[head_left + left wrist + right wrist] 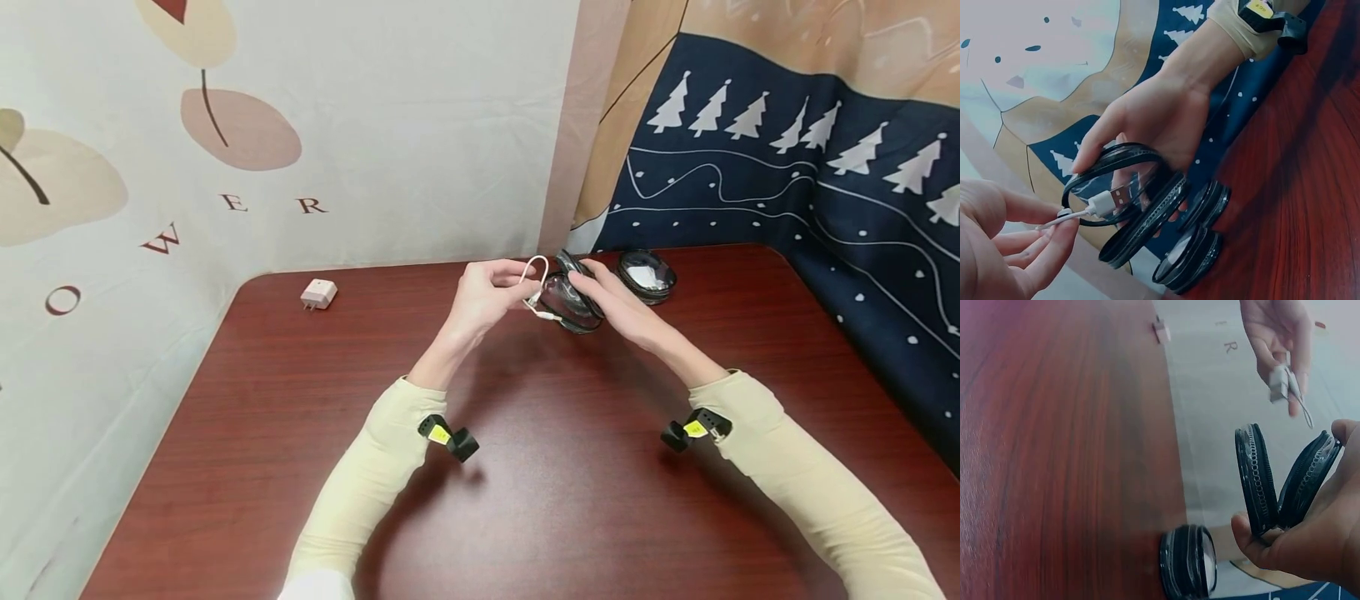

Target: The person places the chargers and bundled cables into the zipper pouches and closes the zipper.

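Note:
My left hand (486, 298) pinches a white USB cable (1102, 205) between thumb and fingers, with the metal-tipped plug and a small loop sticking out. My right hand (621, 310) holds a small round zip case (1254, 481) of clear plastic with black edging. The case is unzipped and spread wide like a clam, its two halves in a V. Between the hands, the cable's plug end is beside the case opening and overlaps it in the left wrist view. Both hands are raised over the far part of the table.
Another round black-edged clear case (647, 277) rests on the table just beyond my right hand. A white charger plug (318, 293) lies at the far left. The reddish-brown table (570, 467) meets hanging printed cloths (420, 125) at its back edge.

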Demonstrator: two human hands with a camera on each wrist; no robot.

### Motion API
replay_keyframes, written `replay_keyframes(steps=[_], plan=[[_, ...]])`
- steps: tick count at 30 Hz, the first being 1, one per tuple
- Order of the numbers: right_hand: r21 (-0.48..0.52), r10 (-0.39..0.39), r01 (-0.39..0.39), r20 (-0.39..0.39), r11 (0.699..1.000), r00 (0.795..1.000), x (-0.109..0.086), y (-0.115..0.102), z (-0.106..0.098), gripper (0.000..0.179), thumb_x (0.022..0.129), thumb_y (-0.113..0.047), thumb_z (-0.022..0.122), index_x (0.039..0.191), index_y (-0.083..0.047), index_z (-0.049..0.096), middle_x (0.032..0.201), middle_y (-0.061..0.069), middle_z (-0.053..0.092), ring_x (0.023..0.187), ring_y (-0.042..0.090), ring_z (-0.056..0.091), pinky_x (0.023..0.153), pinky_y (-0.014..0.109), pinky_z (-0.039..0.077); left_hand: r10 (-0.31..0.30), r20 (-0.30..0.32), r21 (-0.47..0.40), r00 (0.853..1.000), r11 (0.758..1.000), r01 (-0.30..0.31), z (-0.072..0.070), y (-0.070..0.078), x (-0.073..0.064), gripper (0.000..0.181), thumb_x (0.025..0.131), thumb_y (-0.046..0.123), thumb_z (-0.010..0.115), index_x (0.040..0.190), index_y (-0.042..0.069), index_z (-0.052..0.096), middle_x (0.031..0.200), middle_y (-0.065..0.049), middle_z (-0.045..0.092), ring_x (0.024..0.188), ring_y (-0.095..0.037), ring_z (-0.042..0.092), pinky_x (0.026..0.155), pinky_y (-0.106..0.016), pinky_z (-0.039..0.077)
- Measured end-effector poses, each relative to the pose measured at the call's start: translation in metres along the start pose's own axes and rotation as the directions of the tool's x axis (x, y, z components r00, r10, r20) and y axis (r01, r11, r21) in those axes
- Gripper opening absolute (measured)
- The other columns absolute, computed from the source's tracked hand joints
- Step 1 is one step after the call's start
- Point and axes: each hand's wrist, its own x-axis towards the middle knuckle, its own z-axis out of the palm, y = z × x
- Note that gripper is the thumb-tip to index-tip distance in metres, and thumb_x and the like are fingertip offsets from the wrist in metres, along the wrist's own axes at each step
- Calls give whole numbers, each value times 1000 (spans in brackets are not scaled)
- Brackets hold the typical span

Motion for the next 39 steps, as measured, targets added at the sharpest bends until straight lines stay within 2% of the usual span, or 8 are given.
replay_keyframes(steps=[5, 11, 19, 22, 28, 34, 39], plan=[[54, -14, 13, 10, 998, 1000, 2, -3, 8, 69, 105, -49, 40, 157, -5, 24, 158, 16, 30, 143, 29, 31, 117, 50, 23, 3, -36, -39, 999, 999, -4, 3, -1, 2, 25, 86, -4, 72, 111, -11, 70, 95, -23, 74, 71, -12, 70, 77, -43, 60], [90, -31, 33, -19, 995, 999, 3, -9, 16, 67, 105, -48, 41, 156, -6, 27, 156, 13, 32, 141, 26, 33, 116, 48, 25, -5, -100, -16, 995, 1000, 4, 4, -2, 3, 23, 85, -4, 75, 107, -9, 72, 94, -22, 74, 71, -11, 71, 70, -34, 60], [95, -50, 55, -49, 994, 998, 7, -19, 25, 66, 105, -44, 42, 154, -2, 28, 154, 17, 34, 139, 28, 35, 116, 48, 26, 51, -129, 152, 990, 988, -31, 9, -1, 4, 22, 85, 3, 76, 105, -6, 74, 90, -17, 76, 73, -19, 75, 66, -28, 60], [88, -49, 53, -54, 995, 997, 8, -22, 27, 67, 105, -45, 42, 155, -3, 27, 155, 16, 33, 140, 28, 34, 116, 48, 26, 75, -116, 239, 990, 970, -46, 10, -1, 3, 22, 86, 5, 77, 105, -5, 73, 90, -16, 76, 74, -23, 75, 64, -27, 59], [117, -25, 29, -33, 993, 999, 8, -26, 30, 68, 106, -46, 41, 156, -4, 24, 157, 14, 30, 142, 26, 32, 118, 47, 23, 92, -81, 423, 992, 905, -50, 11, -3, 3, 26, 84, 5, 75, 109, -2, 72, 89, -11, 77, 81, -18, 75, 71, -27, 58], [129, 5, -1, -29, 992, 1000, 7, -27, 30, 68, 105, -49, 40, 156, -6, 25, 158, 12, 30, 145, 24, 27, 119, 49, 19, 67, -49, 478, 997, 878, -35, 12, -2, 2, 34, 84, 6, 77, 116, -2, 68, 87, -11, 76, 79, -20, 75, 77, -32, 57], [148, 2, 5, -47, 989, 999, 6, -27, 30, 67, 105, -48, 41, 155, -5, 27, 157, 13, 31, 145, 24, 26, 119, 48, 19, 82, -50, 553, 995, 832, -41, 12, -3, 3, 30, 85, 9, 76, 114, 2, 70, 89, -8, 77, 84, -18, 73, 80, -35, 55]])
